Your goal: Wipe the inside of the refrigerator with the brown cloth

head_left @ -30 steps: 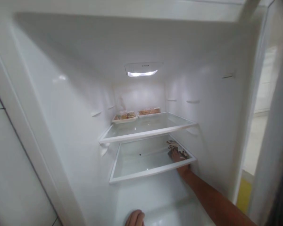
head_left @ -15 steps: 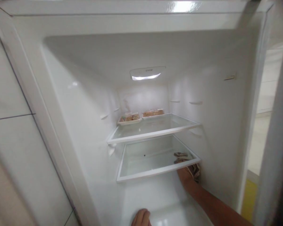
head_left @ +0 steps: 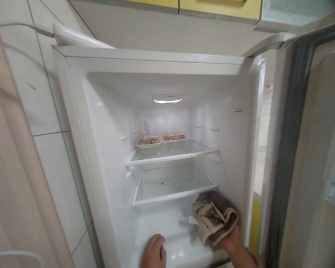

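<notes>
Landmark: lower glass shelf (head_left: 174, 195) in the open fridge (head_left: 100, 208). Our right hand (head_left: 234, 239) has its grip closed around a bunched brown-and-beige cloth (head_left: 212, 219), fingers mostly hidden by it. Cloth sits just below and in front of the shelf's right front corner; can't tell if they touch. Small white tag (head_left: 193, 220) sticks out on the cloth's left. Our left hand (head_left: 154, 251) is below the shelf, fingers curled; can't tell if that grip holds anything. Dark speck (head_left: 162, 183) on the shelf; upper shelf (head_left: 171, 158) above it, with two food trays (head_left: 148, 142) at the back.
</notes>
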Available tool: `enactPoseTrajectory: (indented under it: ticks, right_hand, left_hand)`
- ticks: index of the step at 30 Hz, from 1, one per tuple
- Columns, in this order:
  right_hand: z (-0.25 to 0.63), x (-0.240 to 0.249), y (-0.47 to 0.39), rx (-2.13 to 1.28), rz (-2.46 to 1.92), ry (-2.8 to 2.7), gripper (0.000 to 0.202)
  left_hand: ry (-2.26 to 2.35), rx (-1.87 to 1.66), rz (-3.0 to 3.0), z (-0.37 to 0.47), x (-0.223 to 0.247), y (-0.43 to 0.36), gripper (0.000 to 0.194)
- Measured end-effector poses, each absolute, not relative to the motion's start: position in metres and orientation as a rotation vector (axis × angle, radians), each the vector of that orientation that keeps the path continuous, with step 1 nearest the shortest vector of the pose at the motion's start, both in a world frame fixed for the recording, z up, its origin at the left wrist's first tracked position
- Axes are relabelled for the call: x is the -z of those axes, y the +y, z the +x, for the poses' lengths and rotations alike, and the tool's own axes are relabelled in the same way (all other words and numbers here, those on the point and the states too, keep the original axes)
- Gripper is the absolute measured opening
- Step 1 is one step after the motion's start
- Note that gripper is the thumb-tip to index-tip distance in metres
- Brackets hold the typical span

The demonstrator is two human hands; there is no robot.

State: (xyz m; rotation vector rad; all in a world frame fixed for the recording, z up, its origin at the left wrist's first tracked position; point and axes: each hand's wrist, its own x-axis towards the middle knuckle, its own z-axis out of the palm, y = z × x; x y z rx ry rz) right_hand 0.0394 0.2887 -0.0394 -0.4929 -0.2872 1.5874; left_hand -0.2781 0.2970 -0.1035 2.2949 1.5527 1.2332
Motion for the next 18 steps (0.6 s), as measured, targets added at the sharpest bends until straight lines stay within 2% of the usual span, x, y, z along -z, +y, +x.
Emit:
enactPoseTrajectory:
  ticks: [4, 8, 11, 18]
  right_hand:
    - [0.012, 0.018, 0.297, -1.457, -0.172, -0.255, 0.031]
    - [0.0, 0.005, 0.318, -1.385, -0.111, -0.217, 0.03]
    - [0.001, 0.008, 0.33, -1.412, -0.103, -0.25, 0.031]
    - [0.001, 0.036, 0.326, -1.456, -0.229, -0.326, 0.036]
  left_hand:
    - [1.498, -1.298, 1.663, -0.282, 0.082, 0.3, 0.032]
    - [1.354, -1.465, 1.214, -0.291, 0.057, 0.307, 0.052]
    - [1.315, -1.51, 1.163, -0.29, 0.041, 0.311, 0.057]
    - [1.288, -1.267, 1.573, -0.218, 0.014, 0.303, 0.043]
